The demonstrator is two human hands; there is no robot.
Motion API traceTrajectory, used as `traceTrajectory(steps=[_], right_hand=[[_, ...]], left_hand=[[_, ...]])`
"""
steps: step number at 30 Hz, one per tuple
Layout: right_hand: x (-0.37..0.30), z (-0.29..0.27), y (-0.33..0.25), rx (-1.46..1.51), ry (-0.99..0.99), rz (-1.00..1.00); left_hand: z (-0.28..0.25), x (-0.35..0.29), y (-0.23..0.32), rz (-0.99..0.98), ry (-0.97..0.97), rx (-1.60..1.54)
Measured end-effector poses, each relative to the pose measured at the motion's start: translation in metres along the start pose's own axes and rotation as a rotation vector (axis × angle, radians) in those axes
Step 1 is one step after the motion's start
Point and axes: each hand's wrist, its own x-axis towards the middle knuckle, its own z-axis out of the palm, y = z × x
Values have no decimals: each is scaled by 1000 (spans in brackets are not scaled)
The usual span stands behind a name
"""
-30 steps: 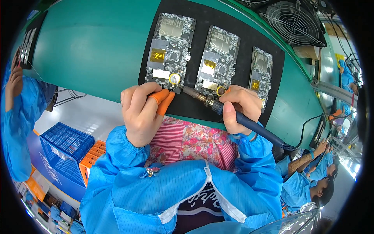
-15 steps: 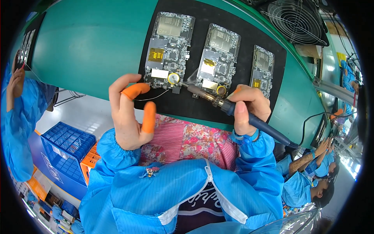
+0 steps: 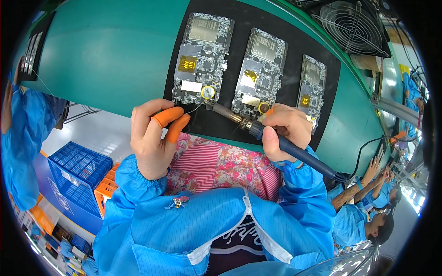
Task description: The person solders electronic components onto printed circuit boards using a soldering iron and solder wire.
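Observation:
My left hand point(image 3: 154, 133), with orange finger cots on two fingers, pinches a thin solder wire point(image 3: 194, 109). The wire's free end reaches the lower edge of the left circuit board point(image 3: 213, 64), below its round coin cell point(image 3: 208, 92). My right hand point(image 3: 290, 129) is closed around the dark blue handle of a soldering iron point(image 3: 304, 156). The iron points left, its tip at that same lower edge near the wire's end; exact contact is too small to tell. A middle circuit board point(image 3: 266, 83) and a right circuit board point(image 3: 313, 85) lie alongside.
The boards rest on a black mat point(image 3: 202, 126) over a green bench point(image 3: 110, 50). A caged fan point(image 3: 352, 27) stands at the far right. The iron's cord point(image 3: 361, 154) runs right. Blue crates point(image 3: 78, 168) stand lower left. Co-workers in blue sit on both sides.
My left thumb and fingers have closed on the solder wire, which was lying below them. The iron has shifted slightly left and down, from beside the coin cell to the board's lower edge.

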Motion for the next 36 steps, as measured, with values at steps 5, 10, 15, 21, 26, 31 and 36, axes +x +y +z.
traceTrajectory(steps=[5, 10, 15, 21, 26, 31, 36], right_hand=[[1, 1, 1, -25, -48, -3], [1, 2, 2, -34, -33, -21], [1, 2, 2, -34, -36, 2], [2, 2, 1, -40, -41, 1], [2, 2, 2, -47, -36, -20], [2, -1, 2, -32, -36, -49], [0, -2, 1, -16, -15, -47]], left_hand=[[0, 0, 0, 12, -4, -2], [2, -1, 1, 9, -14, -15], [7, 2, -1, 29, -22, -12], [15, 7, -2, 148, -1, 77], [12, 12, -2, 192, 9, 159], [7, 8, 1, 179, -9, 175], [5, 7, 0, 178, 6, 182]])
